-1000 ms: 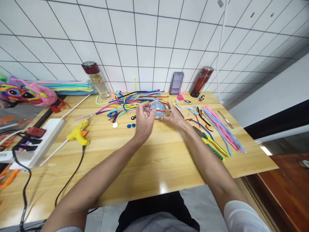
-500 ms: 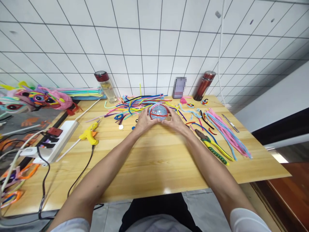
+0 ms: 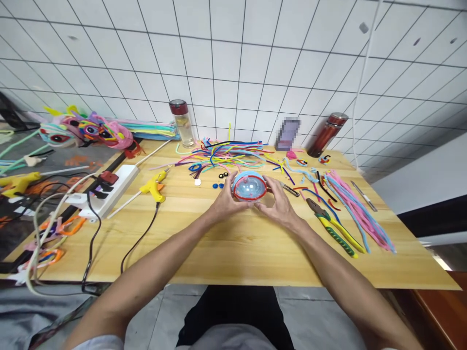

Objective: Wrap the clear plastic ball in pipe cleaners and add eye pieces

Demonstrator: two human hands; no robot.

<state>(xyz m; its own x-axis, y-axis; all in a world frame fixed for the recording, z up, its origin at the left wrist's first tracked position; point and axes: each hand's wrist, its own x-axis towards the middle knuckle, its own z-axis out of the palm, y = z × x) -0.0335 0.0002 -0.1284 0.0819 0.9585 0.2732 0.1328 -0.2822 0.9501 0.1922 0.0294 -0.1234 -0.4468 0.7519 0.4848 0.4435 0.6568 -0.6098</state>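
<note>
Both hands cup a clear plastic ball (image 3: 251, 186) wrapped in light blue pipe cleaner, with a red ring round its see-through face. My left hand (image 3: 226, 200) grips the ball's left side, thumb along the bottom. On the opposite side, my right hand (image 3: 279, 204) curls its fingers round the ball. Small blue discs (image 3: 218, 185) and black rings (image 3: 223, 175) lie just left of the ball. Behind it spreads a heap of coloured pipe cleaners (image 3: 229, 154). A dark metal tool (image 3: 291, 189) shows partly beyond my right fingers.
Green-yellow pliers (image 3: 333, 228) and pink and blue pipe cleaners (image 3: 359, 209) lie at right. A yellow glue gun (image 3: 155, 187) and a white power strip (image 3: 116, 189) are at left. Two bottles, one glass (image 3: 187, 129) and one red (image 3: 327, 135), stand by the wall.
The ball has come nearer to me and tipped, so its red ring now faces up towards me. Both hands still hold it. The camera view has shifted left.
</note>
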